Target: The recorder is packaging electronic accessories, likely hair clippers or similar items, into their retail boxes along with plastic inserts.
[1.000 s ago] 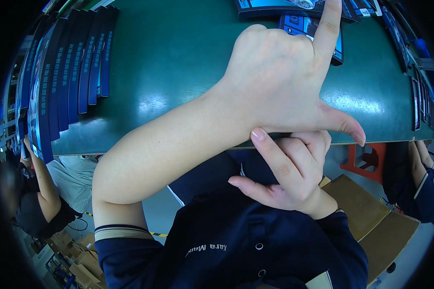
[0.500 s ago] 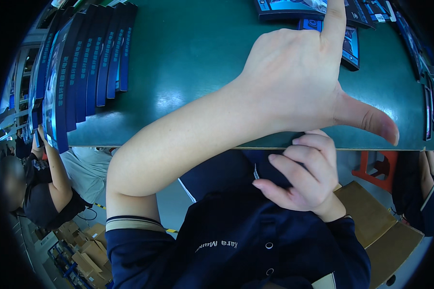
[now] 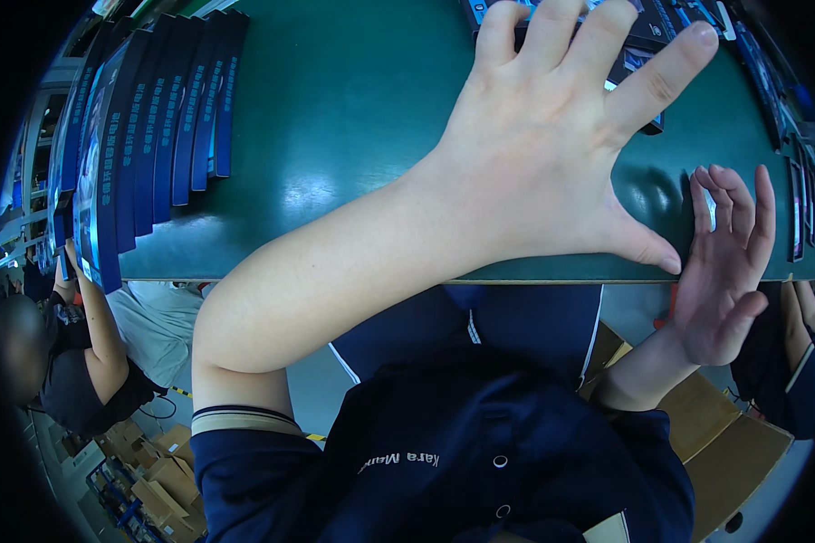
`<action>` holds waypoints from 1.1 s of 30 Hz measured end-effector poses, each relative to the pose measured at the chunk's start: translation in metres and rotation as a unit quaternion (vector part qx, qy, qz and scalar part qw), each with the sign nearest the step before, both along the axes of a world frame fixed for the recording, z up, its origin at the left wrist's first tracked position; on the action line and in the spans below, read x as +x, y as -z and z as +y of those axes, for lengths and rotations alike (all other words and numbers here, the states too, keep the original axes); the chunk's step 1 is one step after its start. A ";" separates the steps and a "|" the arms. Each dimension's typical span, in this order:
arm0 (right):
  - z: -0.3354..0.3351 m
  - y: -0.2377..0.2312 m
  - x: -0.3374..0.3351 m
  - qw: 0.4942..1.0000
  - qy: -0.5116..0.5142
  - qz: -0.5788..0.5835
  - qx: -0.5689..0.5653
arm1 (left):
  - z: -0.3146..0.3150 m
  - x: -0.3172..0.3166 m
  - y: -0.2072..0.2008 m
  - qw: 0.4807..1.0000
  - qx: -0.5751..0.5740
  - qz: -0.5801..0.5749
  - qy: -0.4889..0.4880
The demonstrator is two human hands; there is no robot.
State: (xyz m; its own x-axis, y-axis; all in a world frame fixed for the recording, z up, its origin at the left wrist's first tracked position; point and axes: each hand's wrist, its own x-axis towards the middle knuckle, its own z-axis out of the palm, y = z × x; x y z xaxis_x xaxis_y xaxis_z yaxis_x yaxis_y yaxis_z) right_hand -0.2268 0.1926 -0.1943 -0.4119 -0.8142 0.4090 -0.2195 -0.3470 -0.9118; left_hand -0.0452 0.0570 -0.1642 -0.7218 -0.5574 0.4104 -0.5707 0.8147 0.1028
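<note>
My left hand (image 3: pixel 539 154) reaches across the green table from the left, palm down with its fingers spread. Its fingertips lie over the near edge of a flat, dark blue printed box (image 3: pixel 645 31) at the far side; whether they touch it is unclear. Partly hidden beneath that hand is another blue box (image 3: pixel 650 123). My right hand (image 3: pixel 724 262) is raised at the table's front edge on the right, empty, with its fingers apart and thumb out.
A row of dark blue boxes (image 3: pixel 145 136) leans upright on the table's (image 3: pixel 335 90) left side. More boxes (image 3: pixel 759 86) line the right edge. An open cardboard carton (image 3: pixel 729 462) stands below at right. Another person (image 3: pixel 91 362) is at far left, with cartons (image 3: pixel 163 471) behind.
My left hand has spread its fingers from a pointing shape over the far boxes. My right hand has moved right and forward from near my chest to the table edge, its curled fingers opening.
</note>
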 end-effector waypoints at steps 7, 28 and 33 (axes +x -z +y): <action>-0.008 0.003 -0.004 0.996 0.036 0.087 -0.006 | 0.002 0.002 0.000 0.999 -0.027 -0.033 -0.016; -0.007 0.013 -0.017 0.961 -0.072 0.264 -0.050 | 0.013 -0.019 0.019 0.995 0.006 0.014 0.100; -0.008 0.011 -0.019 0.953 -0.074 0.289 -0.053 | 0.003 -0.018 0.032 0.987 -0.042 0.064 0.145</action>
